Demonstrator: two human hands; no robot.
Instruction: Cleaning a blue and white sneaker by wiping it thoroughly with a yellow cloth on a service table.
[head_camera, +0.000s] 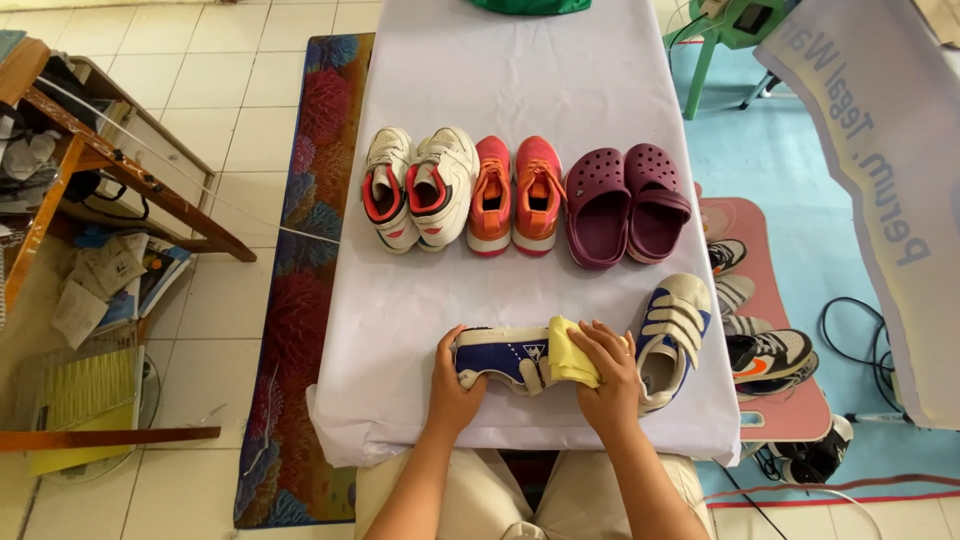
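Observation:
A blue and white strap shoe (503, 358) lies on its side at the near edge of the white-covered table (520, 90). My left hand (453, 383) grips its toe end. My right hand (606, 373) presses a yellow cloth (570, 352) against the shoe's other end. Its matching shoe (672, 335) stands just right of my right hand, straps up.
Behind them stand a row of pairs: white and red sneakers (418, 187), orange sneakers (515, 195), maroon clogs (626, 203). More shoes (765, 352) lie on a pink mat on the floor at the right. A patterned rug (300, 290) and a wooden desk (90, 150) are left.

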